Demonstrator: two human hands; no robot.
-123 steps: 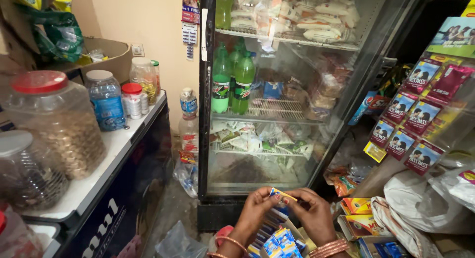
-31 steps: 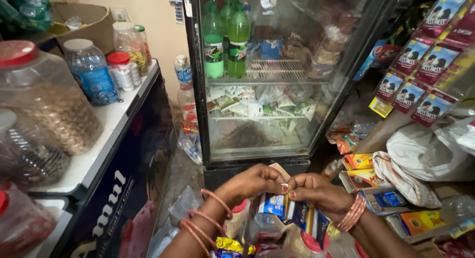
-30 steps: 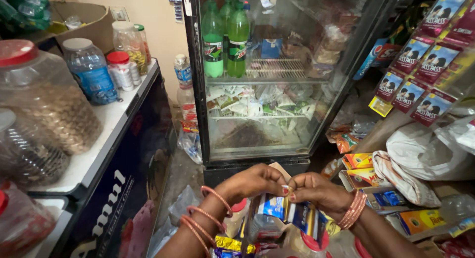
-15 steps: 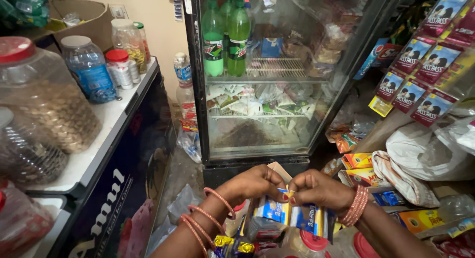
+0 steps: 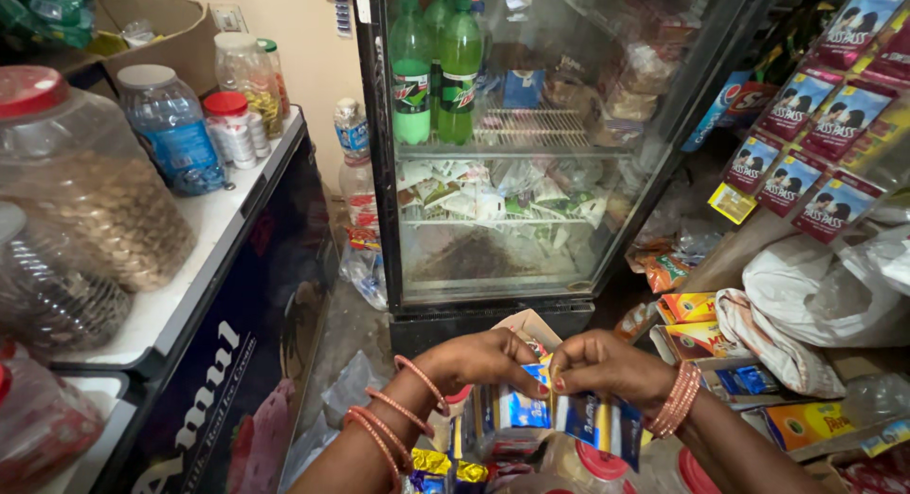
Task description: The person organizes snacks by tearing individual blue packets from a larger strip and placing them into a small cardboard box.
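Cramped shop floor fills the view, with a glass-door fridge (image 5: 512, 153) straight ahead. Low down, much is cut off: the forearms leave the bottom edge, and the red-lidded jars beneath the hands show only partly. Fingertips of the left hand (image 5: 483, 361) and the right hand (image 5: 607, 366) meet, pressed together in a pinch on the top of a strip of blue and yellow sachets (image 5: 569, 413) that hangs just below them in front of the fridge base; how many sachets it holds is hard to tell. Orange bangles (image 5: 678, 399) ring the right wrist. Green bottles (image 5: 436, 63) stand on the fridge's upper shelf. Left, clear jars (image 5: 95, 191) sit on a white counter (image 5: 237, 210). Right, purple pouches (image 5: 806, 124) hang in rows above yellow boxes (image 5: 697, 323).
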